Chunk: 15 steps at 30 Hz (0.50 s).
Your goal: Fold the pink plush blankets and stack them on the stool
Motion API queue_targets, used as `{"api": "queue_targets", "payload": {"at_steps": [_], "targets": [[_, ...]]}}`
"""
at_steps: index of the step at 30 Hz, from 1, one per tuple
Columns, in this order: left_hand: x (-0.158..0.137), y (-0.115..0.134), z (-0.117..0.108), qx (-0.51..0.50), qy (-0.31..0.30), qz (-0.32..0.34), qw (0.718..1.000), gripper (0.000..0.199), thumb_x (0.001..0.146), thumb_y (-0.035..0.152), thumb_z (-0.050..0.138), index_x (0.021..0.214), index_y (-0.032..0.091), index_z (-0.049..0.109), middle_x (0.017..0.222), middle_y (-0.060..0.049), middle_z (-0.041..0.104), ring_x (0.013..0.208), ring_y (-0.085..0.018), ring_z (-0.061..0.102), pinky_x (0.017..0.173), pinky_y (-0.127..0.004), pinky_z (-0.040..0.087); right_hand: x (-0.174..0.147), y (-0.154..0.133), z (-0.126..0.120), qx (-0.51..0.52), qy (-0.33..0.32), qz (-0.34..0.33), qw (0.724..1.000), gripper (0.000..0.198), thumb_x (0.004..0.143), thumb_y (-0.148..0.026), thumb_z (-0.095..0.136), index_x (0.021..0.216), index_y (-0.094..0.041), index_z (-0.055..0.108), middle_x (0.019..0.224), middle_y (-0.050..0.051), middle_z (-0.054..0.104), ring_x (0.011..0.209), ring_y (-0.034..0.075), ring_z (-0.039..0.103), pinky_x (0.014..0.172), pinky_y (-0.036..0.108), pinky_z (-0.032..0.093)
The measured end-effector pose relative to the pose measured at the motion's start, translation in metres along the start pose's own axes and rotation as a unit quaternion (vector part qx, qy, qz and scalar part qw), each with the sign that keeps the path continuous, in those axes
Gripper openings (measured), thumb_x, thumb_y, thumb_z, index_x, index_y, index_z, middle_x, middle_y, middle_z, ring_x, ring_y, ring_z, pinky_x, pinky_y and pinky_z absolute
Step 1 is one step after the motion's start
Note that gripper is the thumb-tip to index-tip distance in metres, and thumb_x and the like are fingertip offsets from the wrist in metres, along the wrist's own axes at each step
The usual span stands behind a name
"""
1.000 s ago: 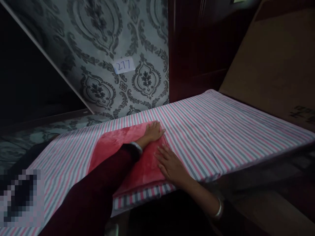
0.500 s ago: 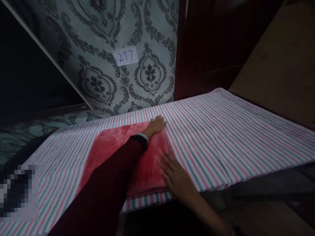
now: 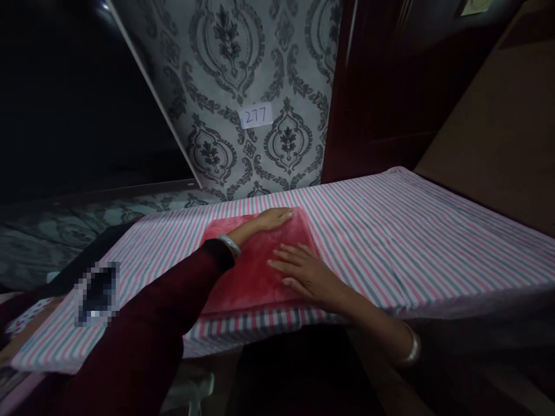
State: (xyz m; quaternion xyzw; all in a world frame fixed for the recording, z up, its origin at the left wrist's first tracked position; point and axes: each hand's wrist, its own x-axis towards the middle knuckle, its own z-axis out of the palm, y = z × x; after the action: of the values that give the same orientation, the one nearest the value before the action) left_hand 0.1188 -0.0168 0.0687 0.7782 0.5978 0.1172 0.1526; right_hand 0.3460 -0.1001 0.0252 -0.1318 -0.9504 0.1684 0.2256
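Observation:
A folded red plush cloth (image 3: 255, 271) lies flat on a table covered by a pink, grey and white striped cloth (image 3: 364, 231). On the far right part of the red cloth rests my left hand (image 3: 275, 218), palm down with its fingers stretched out. My right hand (image 3: 306, 274) lies on the near right part, its fingers spread. Neither hand grips anything. My left forearm in a dark red sleeve passes in front of the red cloth's left side and hides some of it.
Behind the table stands a patterned wall with a paper label (image 3: 256, 115) reading 277. A large dark screen (image 3: 87, 104) is at the left and a dark red door (image 3: 381, 86) at the back right. A pixelated patch (image 3: 97, 294) covers something at the table's left end.
The view has shifted, so the wall label sits further right and lower. My right hand has moved further onto the red cloth. My left hand remains at its far side.

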Motion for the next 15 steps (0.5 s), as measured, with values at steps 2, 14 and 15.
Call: {"api": "queue_targets", "payload": {"at_steps": [2, 14, 15], "targets": [[-0.019, -0.011, -0.003, 0.0, -0.008, -0.005, 1.0, 0.059, 0.104, 0.046, 0.029, 0.151, 0.015, 0.047, 0.16, -0.009, 0.045, 0.148, -0.019, 0.04, 0.123, -0.033, 0.027, 0.026, -0.008, 0.004, 0.019, -0.054, -0.045, 0.997, 0.046, 0.107, -0.041, 0.043, 0.151, -0.033, 0.051, 0.158, 0.004, 0.046, 0.151, 0.023, 0.033, 0.125, 0.053, 0.024], [-0.01, -0.067, 0.038, 0.091, -0.044, -0.036, 0.994, 0.062, 0.104, 0.055, 0.03, 0.162, 0.033, 0.025, 0.17, -0.003, 0.023, 0.157, -0.028, 0.02, 0.126, -0.051, 0.015, 0.031, 0.008, 0.056, 0.013, -0.116, -0.095, 0.989, 0.054, 0.104, -0.049, 0.049, 0.155, -0.035, 0.043, 0.166, 0.003, 0.031, 0.156, 0.023, 0.02, 0.128, 0.051, 0.014], [-0.005, -0.073, 0.038, 0.083, -0.047, -0.024, 0.995, 0.062, 0.104, 0.055, 0.029, 0.162, 0.032, 0.026, 0.17, -0.003, 0.024, 0.156, -0.027, 0.022, 0.126, -0.049, 0.016, 0.032, 0.008, 0.055, 0.017, -0.123, -0.092, 0.988, 0.054, 0.104, -0.049, 0.049, 0.156, -0.036, 0.042, 0.167, 0.003, 0.03, 0.156, 0.023, 0.02, 0.128, 0.052, 0.014]]}}
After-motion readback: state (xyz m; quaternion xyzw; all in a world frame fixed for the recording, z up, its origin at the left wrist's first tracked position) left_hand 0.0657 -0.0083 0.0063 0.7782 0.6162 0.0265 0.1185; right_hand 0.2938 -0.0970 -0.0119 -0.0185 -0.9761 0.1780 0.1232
